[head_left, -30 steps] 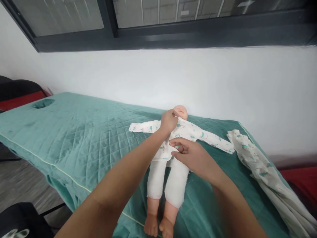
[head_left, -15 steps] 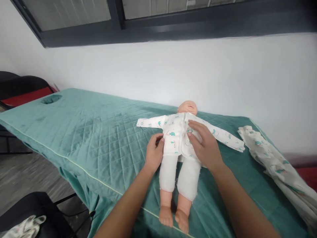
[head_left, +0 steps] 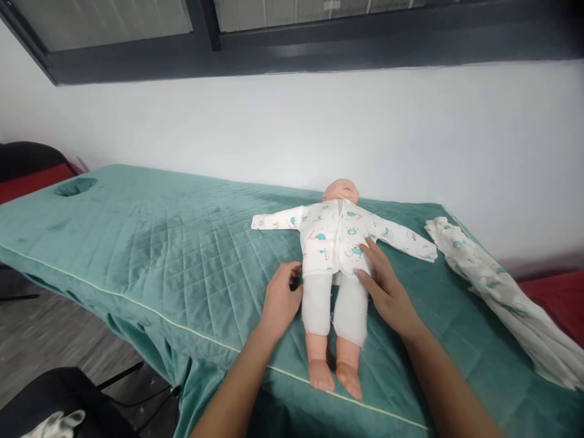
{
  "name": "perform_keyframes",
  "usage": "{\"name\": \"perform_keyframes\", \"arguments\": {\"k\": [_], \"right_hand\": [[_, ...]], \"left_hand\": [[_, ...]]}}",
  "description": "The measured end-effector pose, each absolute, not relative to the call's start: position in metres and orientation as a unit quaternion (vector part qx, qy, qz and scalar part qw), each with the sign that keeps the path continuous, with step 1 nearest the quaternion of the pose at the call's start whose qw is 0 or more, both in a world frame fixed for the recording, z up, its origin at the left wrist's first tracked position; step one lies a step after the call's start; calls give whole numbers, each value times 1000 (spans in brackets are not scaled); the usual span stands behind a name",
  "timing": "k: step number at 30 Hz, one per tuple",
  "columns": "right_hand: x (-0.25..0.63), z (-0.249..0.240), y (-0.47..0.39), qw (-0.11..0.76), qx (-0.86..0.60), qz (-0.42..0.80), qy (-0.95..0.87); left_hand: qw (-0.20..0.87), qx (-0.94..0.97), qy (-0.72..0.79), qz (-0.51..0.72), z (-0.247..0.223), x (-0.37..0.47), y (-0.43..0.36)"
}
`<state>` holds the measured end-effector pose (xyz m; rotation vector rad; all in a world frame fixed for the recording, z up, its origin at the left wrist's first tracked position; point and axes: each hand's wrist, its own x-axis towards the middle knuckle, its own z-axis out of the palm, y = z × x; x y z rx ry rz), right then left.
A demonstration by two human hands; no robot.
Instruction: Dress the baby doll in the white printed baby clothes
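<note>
A baby doll (head_left: 341, 192) lies on its back on the green quilted bed cover (head_left: 205, 267), its head toward the wall. It wears a white printed jacket (head_left: 319, 240) with both sleeves stretched out sideways. White padded coverings (head_left: 317, 304) wrap its upper legs; the lower legs and feet are bare. My left hand (head_left: 280, 298) rests beside the doll's hip, thumb and fingers apart, nothing visible in it. On the other side, my right hand (head_left: 387, 289) is open, its fingertips at the jacket's lower side edge and its thumb near the upper leg.
A folded printed cloth garment (head_left: 493, 286) lies along the bed's right side. Behind the bed runs a white wall (head_left: 292, 134) below a dark window frame (head_left: 292, 58). At lower left stands a black chair (head_left: 68, 401) with printed cloth on it. The cover has a round hole (head_left: 75, 187) at far left.
Both hands have moved down the doll: the right from the jacket's chest to its lower side, the left from the waist to the hip. The jacket front looks flatter; the view has shifted slightly.
</note>
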<state>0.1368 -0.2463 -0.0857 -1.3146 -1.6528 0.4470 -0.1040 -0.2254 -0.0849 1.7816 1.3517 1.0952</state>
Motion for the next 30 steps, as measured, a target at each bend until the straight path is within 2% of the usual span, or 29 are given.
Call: {"name": "perform_keyframes", "arguments": {"k": [8,17,22,24,26,30], "right_hand": [[145,-103,-270,501,-641,168,-557],[143,-96,-270,460,-710,120,-518],[141,-94,-283,428,-722,103,-534],[144,-98,-288,430,-718,116,-534],[152,-103,-292,468,-700,167,-513],[177,-106,-280,564,-602,282,-490]], "left_hand": [[256,697,563,363,-83,-96,-222],[289,629,569,444,-80,-98,-230],[280,623,586,436,-80,-99,-236],[299,614,573,453,-79,-101,-237],[337,587,543,496,-78,-104,-234],[489,456,479,569,-74,-105,-214]]}}
